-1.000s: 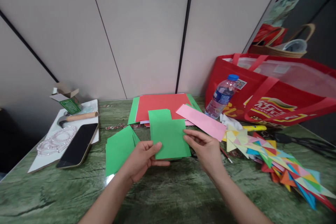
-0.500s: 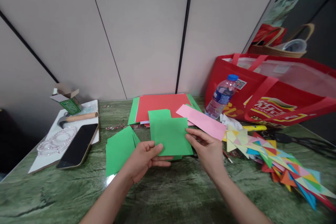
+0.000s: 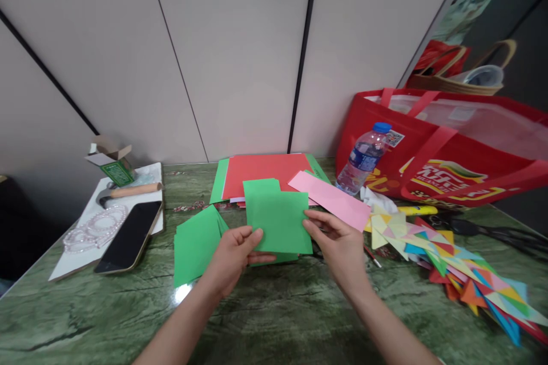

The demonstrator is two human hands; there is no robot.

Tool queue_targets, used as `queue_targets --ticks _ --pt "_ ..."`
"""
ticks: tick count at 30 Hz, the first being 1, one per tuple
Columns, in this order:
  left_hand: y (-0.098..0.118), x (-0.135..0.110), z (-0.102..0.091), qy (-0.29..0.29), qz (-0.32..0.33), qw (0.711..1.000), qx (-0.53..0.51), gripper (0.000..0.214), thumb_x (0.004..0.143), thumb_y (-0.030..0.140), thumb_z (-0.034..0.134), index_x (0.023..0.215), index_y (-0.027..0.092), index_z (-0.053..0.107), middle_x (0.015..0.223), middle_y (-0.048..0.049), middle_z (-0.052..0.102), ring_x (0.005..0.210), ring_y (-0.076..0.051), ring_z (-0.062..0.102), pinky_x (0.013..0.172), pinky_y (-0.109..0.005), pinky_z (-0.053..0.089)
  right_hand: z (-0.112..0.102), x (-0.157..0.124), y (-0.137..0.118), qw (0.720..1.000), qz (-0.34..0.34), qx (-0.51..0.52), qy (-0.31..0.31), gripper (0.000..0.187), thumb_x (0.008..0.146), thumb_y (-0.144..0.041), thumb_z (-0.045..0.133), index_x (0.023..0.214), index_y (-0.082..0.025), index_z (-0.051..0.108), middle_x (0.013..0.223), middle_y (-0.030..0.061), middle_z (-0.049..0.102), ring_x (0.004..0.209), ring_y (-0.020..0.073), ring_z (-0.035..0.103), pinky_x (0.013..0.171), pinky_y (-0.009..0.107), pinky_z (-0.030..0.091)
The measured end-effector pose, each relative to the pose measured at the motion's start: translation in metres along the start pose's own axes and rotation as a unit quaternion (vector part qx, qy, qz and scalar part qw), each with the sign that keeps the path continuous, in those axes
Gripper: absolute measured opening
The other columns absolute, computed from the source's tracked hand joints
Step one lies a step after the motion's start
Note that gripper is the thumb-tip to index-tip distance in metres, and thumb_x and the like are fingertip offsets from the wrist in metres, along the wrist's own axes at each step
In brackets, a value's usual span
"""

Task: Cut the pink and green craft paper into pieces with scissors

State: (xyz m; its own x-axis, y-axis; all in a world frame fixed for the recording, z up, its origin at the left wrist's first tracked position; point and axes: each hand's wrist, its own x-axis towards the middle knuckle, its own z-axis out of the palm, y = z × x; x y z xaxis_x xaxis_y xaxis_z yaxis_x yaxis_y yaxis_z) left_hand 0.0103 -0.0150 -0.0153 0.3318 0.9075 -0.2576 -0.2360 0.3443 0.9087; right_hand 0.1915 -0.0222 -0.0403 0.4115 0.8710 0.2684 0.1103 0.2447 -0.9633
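A square sheet of green paper [image 3: 280, 221] is held up between my two hands above the table. My left hand [image 3: 237, 251] grips its lower left corner, thumb on top and fingers beneath. On the right edge, my right hand [image 3: 336, 239] pinches the sheet between thumb and fingers. More green paper lies behind and below the held sheet, partly hidden by it. To the left of my left hand rests a loose stack of green paper pieces [image 3: 194, 248]. A pink paper strip [image 3: 331, 198] lies slantwise just beyond my right hand.
Red sheets [image 3: 268, 174] lie at the back by the wall. At right are a water bottle [image 3: 362, 159], a red bag [image 3: 411, 148], scissors [image 3: 492, 231] and folded colored paper [image 3: 466, 262]. At left are a phone [image 3: 128, 238], a wooden-handled tool [image 3: 132, 191], beads [image 3: 96, 228] and a small box [image 3: 115, 166].
The view has shifted very slightly. Both hands keep hold of the green paper, which has hardly moved.
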Motion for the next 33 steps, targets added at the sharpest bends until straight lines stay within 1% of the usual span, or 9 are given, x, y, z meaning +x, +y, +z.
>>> queue_targets --ticks 3,7,12,16,19,25,33 --pt "-0.001 0.002 -0.002 0.016 0.026 1.000 0.001 0.025 0.068 0.037 0.068 0.077 0.013 0.068 0.075 -0.0059 0.070 0.074 -0.021 0.064 0.065 -0.033 0.054 0.002 -0.002 0.000 1.000 0.000 0.011 -0.017 0.019 0.065 -0.026 0.069 0.082 -0.017 0.071 0.067 0.0039 0.068 0.061 0.0161 0.059 0.056 0.028 0.050" --pt "-0.001 0.003 -0.004 0.025 0.034 0.999 -0.003 0.026 0.067 0.036 0.069 0.079 0.013 0.068 0.074 -0.0061 0.070 0.071 -0.020 0.064 0.063 -0.032 0.053 0.003 -0.002 -0.002 0.998 0.014 0.044 -0.034 0.021 0.065 -0.026 0.070 0.084 -0.018 0.070 0.069 0.0029 0.067 0.063 0.0152 0.059 0.057 0.027 0.050" --pt "0.004 0.002 -0.008 0.045 0.052 0.998 0.000 0.027 0.065 0.036 0.071 0.079 0.013 0.068 0.074 -0.0055 0.070 0.069 -0.019 0.064 0.062 -0.032 0.053 0.001 0.001 -0.007 0.989 0.060 0.091 -0.103 0.027 0.065 -0.032 0.070 0.088 -0.019 0.070 0.072 0.0035 0.068 0.059 0.0147 0.059 0.052 0.027 0.051" --pt "0.009 0.003 -0.011 0.057 0.062 0.996 -0.011 0.027 0.064 0.035 0.072 0.079 0.014 0.068 0.076 -0.0043 0.070 0.071 -0.019 0.064 0.063 -0.032 0.054 0.000 0.001 -0.009 0.981 0.078 0.095 -0.150 0.028 0.061 -0.032 0.073 0.086 -0.019 0.071 0.068 0.0035 0.069 0.057 0.0154 0.059 0.050 0.028 0.052" --pt "0.010 0.004 -0.013 0.051 0.058 0.997 -0.014 0.027 0.065 0.035 0.071 0.082 0.013 0.069 0.078 -0.0053 0.071 0.073 -0.020 0.064 0.063 -0.032 0.054 -0.001 0.000 -0.009 0.980 0.080 0.086 -0.158 0.026 0.060 -0.030 0.073 0.084 -0.020 0.072 0.064 0.0022 0.069 0.054 0.0148 0.058 0.047 0.027 0.050" --pt "0.006 0.005 -0.016 0.023 0.042 0.999 -0.007 0.029 0.068 0.027 0.070 0.093 0.012 0.068 0.089 -0.0096 0.071 0.079 -0.021 0.065 0.067 -0.034 0.055 0.000 0.000 -0.008 0.978 0.087 0.097 -0.160 0.023 0.060 -0.024 0.073 0.083 -0.021 0.072 0.061 0.0003 0.067 0.053 0.0135 0.057 0.048 0.026 0.050" --pt "0.006 0.005 -0.018 0.006 0.039 0.999 -0.016 0.027 0.069 0.025 0.069 0.093 0.011 0.068 0.090 -0.0106 0.072 0.080 -0.023 0.066 0.070 -0.037 0.055 0.000 -0.002 -0.006 0.973 0.109 0.114 -0.170 0.024 0.060 -0.022 0.072 0.085 -0.021 0.072 0.061 -0.0002 0.066 0.053 0.0128 0.055 0.046 0.025 0.048"
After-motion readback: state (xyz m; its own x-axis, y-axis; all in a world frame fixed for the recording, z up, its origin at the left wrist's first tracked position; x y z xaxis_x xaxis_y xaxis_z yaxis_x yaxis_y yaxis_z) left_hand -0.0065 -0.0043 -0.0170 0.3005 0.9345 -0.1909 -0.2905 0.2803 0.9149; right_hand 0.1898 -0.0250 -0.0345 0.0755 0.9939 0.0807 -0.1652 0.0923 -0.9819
